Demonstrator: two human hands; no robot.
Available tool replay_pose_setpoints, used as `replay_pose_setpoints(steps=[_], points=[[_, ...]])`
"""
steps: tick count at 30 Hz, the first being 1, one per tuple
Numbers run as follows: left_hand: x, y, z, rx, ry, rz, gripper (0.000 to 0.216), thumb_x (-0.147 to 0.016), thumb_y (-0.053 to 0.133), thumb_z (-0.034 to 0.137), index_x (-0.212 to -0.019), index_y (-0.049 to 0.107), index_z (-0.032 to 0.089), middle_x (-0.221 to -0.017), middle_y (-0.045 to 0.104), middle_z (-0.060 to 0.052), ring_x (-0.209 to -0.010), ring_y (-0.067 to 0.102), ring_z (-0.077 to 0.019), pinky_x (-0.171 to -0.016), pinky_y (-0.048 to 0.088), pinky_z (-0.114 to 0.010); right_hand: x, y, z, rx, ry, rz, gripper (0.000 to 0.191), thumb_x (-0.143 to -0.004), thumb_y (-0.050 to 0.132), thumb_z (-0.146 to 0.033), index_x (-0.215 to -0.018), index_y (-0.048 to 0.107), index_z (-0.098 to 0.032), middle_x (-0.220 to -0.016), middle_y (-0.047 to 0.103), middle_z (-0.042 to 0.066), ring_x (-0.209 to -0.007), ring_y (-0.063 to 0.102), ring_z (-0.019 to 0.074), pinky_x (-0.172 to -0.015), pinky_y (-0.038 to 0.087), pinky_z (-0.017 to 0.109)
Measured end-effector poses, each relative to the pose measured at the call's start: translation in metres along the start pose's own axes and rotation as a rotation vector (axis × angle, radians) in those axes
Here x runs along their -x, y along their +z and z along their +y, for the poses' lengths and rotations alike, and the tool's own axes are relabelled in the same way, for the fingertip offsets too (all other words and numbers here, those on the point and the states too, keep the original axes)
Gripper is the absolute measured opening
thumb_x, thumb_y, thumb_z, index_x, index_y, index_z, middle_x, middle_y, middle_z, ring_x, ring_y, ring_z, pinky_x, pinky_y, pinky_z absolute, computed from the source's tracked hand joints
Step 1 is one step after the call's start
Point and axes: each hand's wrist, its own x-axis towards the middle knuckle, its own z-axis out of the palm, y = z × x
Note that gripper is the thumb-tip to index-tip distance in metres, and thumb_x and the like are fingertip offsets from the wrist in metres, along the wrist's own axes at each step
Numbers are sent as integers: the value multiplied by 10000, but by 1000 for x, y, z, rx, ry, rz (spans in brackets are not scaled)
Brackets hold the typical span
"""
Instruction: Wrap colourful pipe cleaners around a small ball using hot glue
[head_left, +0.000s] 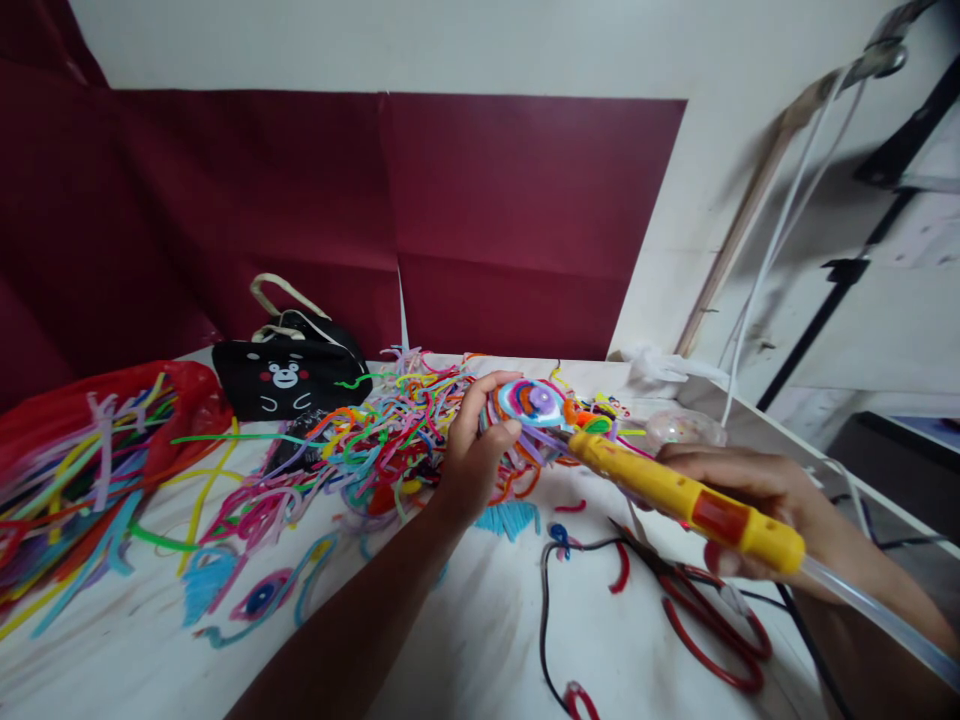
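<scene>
Two hands are working: left hand [476, 450] fingers are pinching the coiled piece [534, 402], right hand [780, 483] fingers are curling round the glue gun [637, 473], ideally guiding its tip lightly

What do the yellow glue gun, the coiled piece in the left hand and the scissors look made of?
Glue gun: probably moulded plastic, judging by its evenly yellow body.
Coiled piece: possibly chenille stems, going by the coloured bands curved into rings; blur hides any fuzz.
Scissors: dark blades, likely metal, finish unclear; smooth red handles, plastic or plastic-coated.
</scene>
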Motion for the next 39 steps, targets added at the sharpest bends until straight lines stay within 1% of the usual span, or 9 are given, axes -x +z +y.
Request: replay_pose_setpoints(steps=[4,7,11,14,17,23,26,31,39], points=[[1,1,0,8,7,24,452,-822,788,391,-1259,761,280,-1084,824,-48,-958,736,-291,-891,596,-431,0,1,-3,16,6,-6,561,-867,1000,-811,-1267,957,-421,-1065,914,78,-968,882,396,-814,741,458],[2,2,1,15,-4,23,469,-817,788,379,-1274,757,279,-1087,832,-44,-978,738,-287,-912,589,-422,-1,4,-8,21,10,-32,516,-918,951,-820,-1215,959,-399,-996,891,74,-874,852,350,-728,700,402],[2,4,1,8,-9,0,450,-821,785,358,-1263,765,276,-1135,838,-52,-1049,757,-303,-964,603,-430,-6,8,-15,-18,39,-32,547,-849,985,-837,-1161,978,-387,-928,868,63,-797,825,319,-713,692,376],[2,5,1,10,-15,-7,481,-809,792,358,-1281,775,267,-1179,839,-59,-1069,757,-307,-961,614,-427,-12,10,-24,-66,78,-29,484,-833,1026,-764,-1164,995,-412,-1001,919,73,-862,874,340,-728,718,363],[2,6,1,21,-26,-11,512,-791,795,368,-1292,783,259,-1179,836,-65,-1056,752,-303,-942,619,-417,-17,11,-32,-95,96,-45,412,-810,1071,-698,-1113,1004,-427,-954,928,64,-812,880,326,-679,711,337],[2,10,5,22,-38,-1,530,-749,804,401,-1257,785,251,-1171,830,-60,-1058,741,-297,-955,609,-412,-14,13,-29,-57,16,-21,417,-842,1052,-719,-1169,988,-468,-984,933,17,-824,898,296,-712,737,302],[2,11,7,31,-43,9,531,-732,813,410,-1237,780,248,-1167,826,-55,-1059,739,-297,-953,603,-406,-16,13,-32,-24,-13,-21,376,-887,1015,-731,-1158,982,-473,-939,922,7,-767,890,287,-667,738,299],[3,7,5,38,-59,-4,536,-757,781,403,-1272,765,256,-1178,829,-54,-1078,733,-297,-972,582,-408,-28,11,-44,18,-90,-22,371,-866,1024,-761,-1137,975,-512,-860,907,-40,-689,878,265,-570,704,263],[4,2,2,51,-49,-22,534,-801,747,415,-1310,730,251,-1168,839,-55,-1084,751,-307,-982,567,-420,-29,12,-47,9,-75,-9,354,-862,1031,-753,-1096,979,-492,-849,902,-30,-690,881,265,-593,710,262]])
